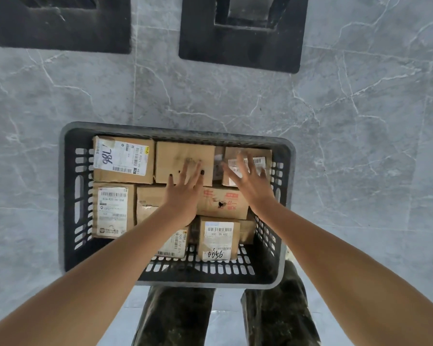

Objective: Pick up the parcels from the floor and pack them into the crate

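The dark grey slotted plastic crate (210, 270) stands on the grey marble-patterned tile floor (360, 146), and the brown cardboard parcels (115, 211) lie inside it, packed edge to edge across its bottom. No parcel shows on the floor around it, so the packing looks nearly or fully done; what lies outside the view cannot be told.

The left hand (185, 193) is spread flat, fingers straight, over the plain brown cardboard box (178, 158) in the far row. The right hand (250, 181), fingers also spread and holding nothing, hovers over the white-labelled cardboard box (260, 156) at far right; it is blurred, so contact is perhaps there, perhaps not. Two black mats (63, 33) lie farther off.
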Available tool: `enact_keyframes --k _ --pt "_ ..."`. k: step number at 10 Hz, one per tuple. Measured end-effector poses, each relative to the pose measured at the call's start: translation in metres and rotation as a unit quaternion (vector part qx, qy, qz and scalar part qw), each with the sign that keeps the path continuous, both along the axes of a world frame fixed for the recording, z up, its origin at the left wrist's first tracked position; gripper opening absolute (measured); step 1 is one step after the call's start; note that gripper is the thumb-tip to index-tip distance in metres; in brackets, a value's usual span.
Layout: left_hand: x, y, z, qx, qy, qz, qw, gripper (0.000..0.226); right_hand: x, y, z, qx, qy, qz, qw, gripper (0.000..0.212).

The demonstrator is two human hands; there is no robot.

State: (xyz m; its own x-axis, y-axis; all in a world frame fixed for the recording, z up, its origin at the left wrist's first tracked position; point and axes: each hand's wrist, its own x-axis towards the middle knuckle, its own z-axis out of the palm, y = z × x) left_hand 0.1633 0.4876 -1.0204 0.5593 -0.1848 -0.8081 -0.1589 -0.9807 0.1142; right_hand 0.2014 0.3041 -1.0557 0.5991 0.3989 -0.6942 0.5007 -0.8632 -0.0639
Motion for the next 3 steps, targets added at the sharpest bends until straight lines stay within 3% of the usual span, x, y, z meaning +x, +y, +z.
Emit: enact_keyframes --k 2,3 --pt "-0.001 -0.010 0.008 -0.095 0.007 0.099 0.990 0.079 -0.005 -0.021 0.013 0.086 0.098 -0.082 0.988 0.109" --pt "0.006 -0.007 0.025 -0.099 -0.028 0.121 0.987 0.066 -0.002 -0.026 0.039 0.130 0.073 -0.153 0.977 0.089"
